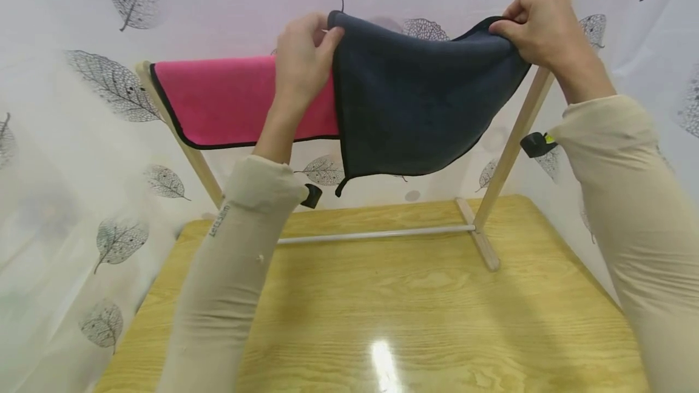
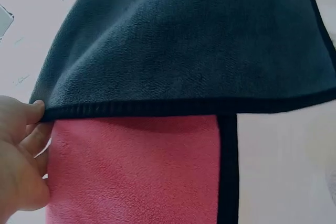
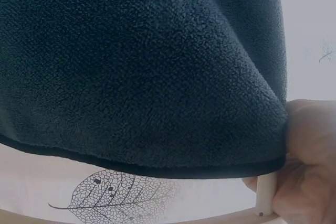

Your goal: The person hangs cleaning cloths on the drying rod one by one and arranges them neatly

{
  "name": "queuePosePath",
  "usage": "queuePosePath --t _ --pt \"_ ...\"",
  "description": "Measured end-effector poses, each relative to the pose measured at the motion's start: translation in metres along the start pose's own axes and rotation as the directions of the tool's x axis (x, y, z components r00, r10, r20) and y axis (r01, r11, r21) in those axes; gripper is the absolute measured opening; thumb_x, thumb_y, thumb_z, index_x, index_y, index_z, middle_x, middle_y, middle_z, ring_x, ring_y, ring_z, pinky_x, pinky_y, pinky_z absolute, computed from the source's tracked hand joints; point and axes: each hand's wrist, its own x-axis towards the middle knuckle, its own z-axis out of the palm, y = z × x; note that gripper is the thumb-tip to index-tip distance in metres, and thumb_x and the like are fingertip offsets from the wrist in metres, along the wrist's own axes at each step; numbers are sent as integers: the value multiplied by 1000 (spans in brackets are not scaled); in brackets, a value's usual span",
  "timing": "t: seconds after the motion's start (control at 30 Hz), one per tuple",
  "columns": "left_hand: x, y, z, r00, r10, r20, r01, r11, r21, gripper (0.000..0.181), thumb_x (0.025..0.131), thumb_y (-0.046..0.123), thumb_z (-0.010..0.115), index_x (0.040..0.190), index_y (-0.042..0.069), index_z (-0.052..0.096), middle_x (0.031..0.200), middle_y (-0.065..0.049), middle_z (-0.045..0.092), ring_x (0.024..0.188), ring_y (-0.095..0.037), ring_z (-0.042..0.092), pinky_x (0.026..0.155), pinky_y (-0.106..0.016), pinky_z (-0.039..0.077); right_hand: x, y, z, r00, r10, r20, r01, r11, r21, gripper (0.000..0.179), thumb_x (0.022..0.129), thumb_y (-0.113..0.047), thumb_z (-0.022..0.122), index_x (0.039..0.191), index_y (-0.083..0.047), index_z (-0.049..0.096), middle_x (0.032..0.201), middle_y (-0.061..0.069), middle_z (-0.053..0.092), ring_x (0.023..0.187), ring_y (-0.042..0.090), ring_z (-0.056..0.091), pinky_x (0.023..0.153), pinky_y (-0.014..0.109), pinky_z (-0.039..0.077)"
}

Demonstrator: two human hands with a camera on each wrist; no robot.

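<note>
A dark blue-grey towel (image 1: 420,102) with black edging hangs between my two hands at the upper right of the head view. My left hand (image 1: 303,62) pinches its upper left edge between thumb and fingers. At the opposite side my right hand (image 1: 548,29) pinches the upper right part, and the cloth sags between the two. A pink towel (image 1: 218,105), also black-edged, drapes over the rack's left half, partly behind my left hand. In the left wrist view the dark towel (image 2: 184,45) overlaps the pink towel (image 2: 136,166). The right wrist view shows the dark towel (image 3: 147,77) bulging near my fingers.
A wooden drying rack stands on the wood-grain table (image 1: 409,302), with a right post (image 1: 513,144), a foot (image 1: 480,238) and a white lower rail (image 1: 377,235). Behind hangs a white curtain (image 1: 49,156) with leaf prints. The dark towel hides the rack's upper right part.
</note>
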Motion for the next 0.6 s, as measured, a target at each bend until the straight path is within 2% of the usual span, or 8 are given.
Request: queuePosePath --t 0.17,0.2,0.3,0.4,0.6 --pt "0 -2 4 999 -8 -33 9 999 37 29 106 25 60 125 7 72 115 -6 75 102 -14 70 89 -17 48 0 0 -1 999 -20 29 22 998 -57 46 107 -29 55 129 11 62 123 32 62 96 35 51 68 17 34" --pt "0 -2 5 999 -13 -34 15 999 48 29 106 26 60 126 8 72 115 -5 75 101 -14 69 88 -18 48 0 0 -2 999 -32 36 34 996 -78 45 107 -28 55 129 11 61 123 33 61 98 38 52 71 20 39" --pt "1 -2 6 999 -32 -36 35 996 85 29 106 29 60 126 12 72 113 -4 76 99 -14 68 87 -21 48 0 2 -6 998 -34 61 43 989 -143 47 108 -30 53 129 12 60 123 34 59 103 45 51 84 39 48" --pt "2 0 7 997 -66 -28 69 990 120 30 106 33 59 127 16 72 111 -2 76 98 -13 68 86 -25 49 0 6 -10 997 3 80 13 981 -191 51 107 -34 52 130 11 59 125 35 56 106 50 48 92 58 44" --pt "7 5 7 987 -156 37 146 972 185 33 104 43 61 130 26 71 117 3 76 103 -11 67 88 -31 48 2 20 -16 996 64 65 -51 982 -180 55 105 -38 54 132 9 59 127 35 54 105 50 48 72 43 40"
